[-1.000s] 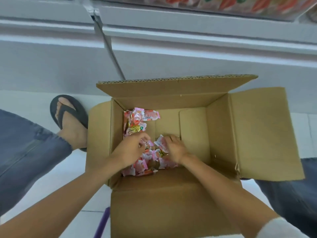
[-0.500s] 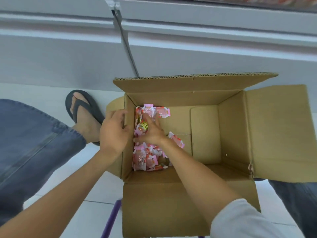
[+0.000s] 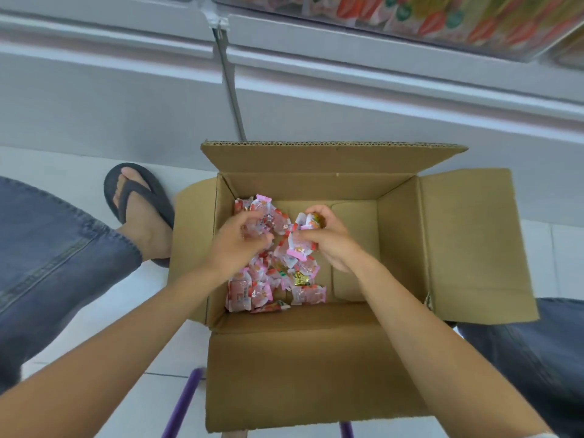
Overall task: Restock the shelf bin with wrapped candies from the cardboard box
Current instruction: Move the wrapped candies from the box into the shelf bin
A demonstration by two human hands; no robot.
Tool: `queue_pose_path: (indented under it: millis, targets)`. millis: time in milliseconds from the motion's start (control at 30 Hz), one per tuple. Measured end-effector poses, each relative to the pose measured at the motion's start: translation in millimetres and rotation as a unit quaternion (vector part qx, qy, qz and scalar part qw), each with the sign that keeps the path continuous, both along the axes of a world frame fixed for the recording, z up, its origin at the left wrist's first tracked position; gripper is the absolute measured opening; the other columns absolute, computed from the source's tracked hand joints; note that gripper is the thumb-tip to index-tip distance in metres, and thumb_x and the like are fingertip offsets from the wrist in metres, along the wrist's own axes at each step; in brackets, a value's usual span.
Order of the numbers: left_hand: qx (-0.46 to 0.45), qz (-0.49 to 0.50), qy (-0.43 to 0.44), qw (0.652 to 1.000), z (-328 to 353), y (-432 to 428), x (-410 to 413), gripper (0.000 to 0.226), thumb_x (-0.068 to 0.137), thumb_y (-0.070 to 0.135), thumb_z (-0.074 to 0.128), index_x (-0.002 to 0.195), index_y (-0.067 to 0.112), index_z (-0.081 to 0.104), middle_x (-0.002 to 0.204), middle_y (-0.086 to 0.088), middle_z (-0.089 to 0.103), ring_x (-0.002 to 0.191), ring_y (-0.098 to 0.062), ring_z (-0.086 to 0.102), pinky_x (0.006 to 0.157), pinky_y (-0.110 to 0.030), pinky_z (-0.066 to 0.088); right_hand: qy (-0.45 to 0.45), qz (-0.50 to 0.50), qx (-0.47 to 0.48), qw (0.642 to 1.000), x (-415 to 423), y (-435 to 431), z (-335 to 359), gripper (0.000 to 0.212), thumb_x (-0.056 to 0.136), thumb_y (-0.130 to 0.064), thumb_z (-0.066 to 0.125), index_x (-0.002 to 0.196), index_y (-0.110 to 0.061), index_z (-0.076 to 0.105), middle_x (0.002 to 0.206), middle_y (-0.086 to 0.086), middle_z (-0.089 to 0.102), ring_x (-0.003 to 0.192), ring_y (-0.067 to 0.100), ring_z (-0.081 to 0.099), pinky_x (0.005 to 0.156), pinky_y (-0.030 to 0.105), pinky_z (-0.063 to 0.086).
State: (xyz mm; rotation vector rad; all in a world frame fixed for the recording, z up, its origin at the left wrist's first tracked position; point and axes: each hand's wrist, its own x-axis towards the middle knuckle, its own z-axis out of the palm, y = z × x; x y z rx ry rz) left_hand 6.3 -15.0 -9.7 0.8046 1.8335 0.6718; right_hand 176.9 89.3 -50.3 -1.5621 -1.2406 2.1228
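An open cardboard box point(image 3: 474, 241) stands on the floor with its flaps spread. Several pink and red wrapped candies point(image 3: 252, 292) lie in a pile on its left side. My left hand point(image 3: 240, 245) is inside the box with fingers curled round candies at the top of the pile. My right hand point(image 3: 328, 238) is beside it and grips a bunch of candies, a few sticking out above the thumb. The shelf bin point(image 3: 442, 23), clear and full of strawberry-print packets, shows at the top right.
White shelf fronts point(image 3: 347, 83) run across the back above the box. My left foot in a black flip-flop point(image 3: 139, 197) sits left of the box on the white tiled floor. A purple bar point(image 3: 183, 403) shows at the bottom edge.
My left hand has left the box's left wall and gone into the candies. My right hand has moved right and lifted with candies in its grip.
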Motion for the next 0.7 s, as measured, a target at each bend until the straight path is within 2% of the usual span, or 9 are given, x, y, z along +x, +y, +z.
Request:
queue_pose_path:
  millis: [100, 167, 267, 333, 400, 467, 533, 600, 700]
  targets:
    - [-0.106, 0.023, -0.315, 0.943, 7.4, 3.8, 20.5, 0.090, 0.075, 0.043, 0.079, 0.151, 0.025, 0.033, 0.150, 0.007, 0.037, 0.132, -0.016, 0.047, 0.102, -0.037, 0.049, 0.087, -0.026, -0.006, 0.996, 3.6, -1.1, 34.5, 0.050, 0.074, 0.012, 0.073, 0.107, -0.021, 0.055, 0.098, 0.008, 0.059, 0.073, 0.015, 0.062, 0.072, 0.032, 0.051]
    - [-0.079, 0.085, -0.407, 0.906, 10.2, 5.3, 27.6, 0.077, 0.081, 0.027, 0.078, 0.147, 0.015, 0.040, 0.148, -0.005, 0.047, 0.122, -0.021, 0.060, 0.096, -0.038, 0.055, 0.114, -0.001, 0.003, 0.993, 5.0, -4.7, 51.0, 0.052, 0.076, 0.001, 0.076, 0.118, -0.021, 0.055, 0.113, 0.007, 0.054, 0.081, 0.014, 0.062, 0.079, 0.029, 0.051]
    - [-0.043, 0.136, -0.376, 0.916, 22.5, 8.6, 32.0, 0.033, 0.091, 0.004, 0.065, 0.123, 0.011, 0.056, 0.125, -0.011, 0.065, 0.104, -0.021, 0.070, 0.082, -0.028, 0.060, 0.195, -0.025, -0.065, 0.978, 14.0, -7.7, 67.5, 0.049, 0.087, -0.021, 0.066, 0.133, -0.017, 0.051, 0.113, 0.003, 0.056, 0.094, 0.012, 0.061, 0.083, 0.025, 0.051]
    - [-0.044, 0.153, -0.362, 0.918, 26.1, 9.8, 28.3, 0.033, 0.092, 0.000, 0.063, 0.119, 0.015, 0.054, 0.121, -0.010, 0.064, 0.100, -0.023, 0.071, 0.079, -0.028, 0.060, 0.202, -0.055, -0.074, 0.975, 19.5, -7.5, 71.1, 0.046, 0.094, -0.019, 0.056, 0.138, -0.015, 0.048, 0.119, 0.006, 0.058, 0.101, 0.017, 0.060, 0.090, 0.030, 0.052]
    - [-0.042, 0.160, -0.338, 0.926, 27.7, 9.6, 23.2, 0.055, 0.089, 0.001, 0.067, 0.138, 0.013, 0.045, 0.130, -0.010, 0.058, 0.098, -0.025, 0.072, 0.083, -0.030, 0.060, 0.101, -0.079, 0.016, 0.992, 22.3, -6.7, 69.4, 0.048, 0.093, -0.001, 0.057, 0.139, -0.014, 0.047, 0.119, 0.007, 0.064, 0.103, 0.020, 0.063, 0.099, 0.039, 0.050]
    - [-0.037, 0.159, -0.278, 0.947, 27.6, 9.3, 19.0, 0.071, 0.086, 0.000, 0.071, 0.148, 0.012, 0.038, 0.138, -0.010, 0.052, 0.095, -0.024, 0.073, 0.083, -0.031, 0.060, -0.008, -0.127, 0.133, 0.983, 22.8, -5.9, 72.4, 0.047, 0.085, 0.008, 0.065, 0.125, -0.015, 0.058, 0.106, 0.003, 0.071, 0.099, 0.018, 0.067, 0.097, 0.042, 0.052]
    - [-0.031, 0.160, -0.248, 0.955, 28.9, 10.2, 16.8, 0.074, 0.083, -0.002, 0.072, 0.148, 0.012, 0.039, 0.139, -0.013, 0.052, 0.089, -0.023, 0.074, 0.082, -0.029, 0.060, -0.021, -0.136, 0.238, 0.961, 22.0, -6.8, 78.3, 0.032, 0.084, 0.007, 0.066, 0.106, -0.015, 0.066, 0.095, -0.001, 0.072, 0.089, 0.010, 0.068, 0.086, 0.029, 0.054]
    - [-0.031, 0.160, -0.252, 0.954, 29.2, 10.4, 16.2, 0.075, 0.082, -0.003, 0.074, 0.147, 0.012, 0.039, 0.136, -0.013, 0.054, 0.086, -0.022, 0.075, 0.081, -0.028, 0.060, -0.027, -0.073, 0.334, 0.939, 17.2, -12.7, 85.2, 0.022, 0.088, 0.004, 0.063, 0.094, -0.018, 0.062, 0.089, -0.005, 0.067, 0.082, 0.003, 0.062, 0.077, 0.016, 0.049]
    - [-0.031, 0.168, -0.263, 0.950, 27.2, 11.1, 14.3, 0.061, 0.084, -0.004, 0.071, 0.139, 0.009, 0.047, 0.126, -0.018, 0.062, 0.088, -0.026, 0.074, 0.081, -0.032, 0.060, -0.011, -0.010, 0.367, 0.930, 10.0, -24.9, 82.7, 0.022, 0.092, -0.003, 0.060, 0.086, -0.023, 0.052, 0.096, 0.000, 0.067, 0.095, 0.010, 0.063, 0.086, 0.024, 0.050]
